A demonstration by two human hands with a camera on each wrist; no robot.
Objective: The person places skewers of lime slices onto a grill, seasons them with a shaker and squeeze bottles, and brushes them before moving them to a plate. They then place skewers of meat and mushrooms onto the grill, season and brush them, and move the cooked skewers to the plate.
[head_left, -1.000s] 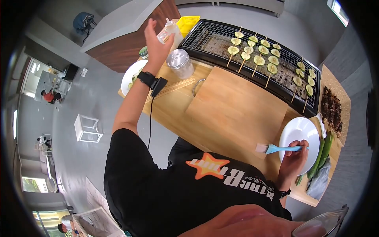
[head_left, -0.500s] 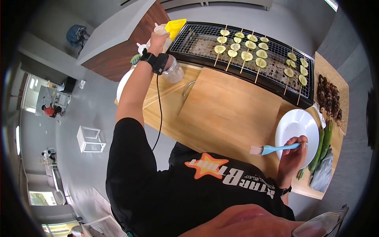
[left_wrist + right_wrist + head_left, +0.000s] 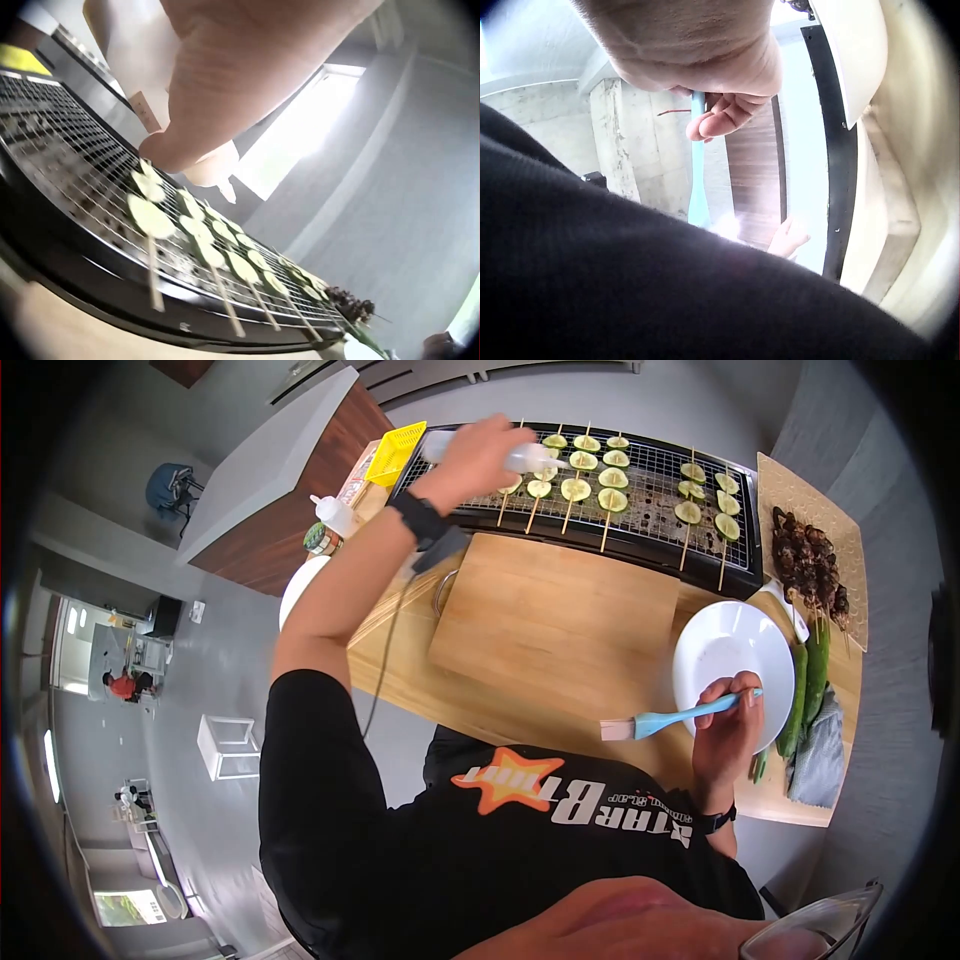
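In the head view my left hand grips a clear squeeze bottle lying on its side over the grill. Its nozzle points right, above skewers of green-rimmed pale vegetable slices. The left wrist view has the bottle's nozzle tipped downward past my thumb, with the slices below. Near my chest, my right hand pinches the handle of a light blue basting brush, bristles to the left. It is over the near edge of a white plate. Part of the brush handle shows in the right wrist view.
A wooden cutting board lies before the grill. On the right are browned meat skewers, long green vegetables and a grey cloth. Another squeeze bottle, a small can and a yellow basket stand left.
My left hand reached the squeeze bottle by the yellow basket, took hold of it and carried it right, tipped over the grill. My right hand keeps the brush near the plate.
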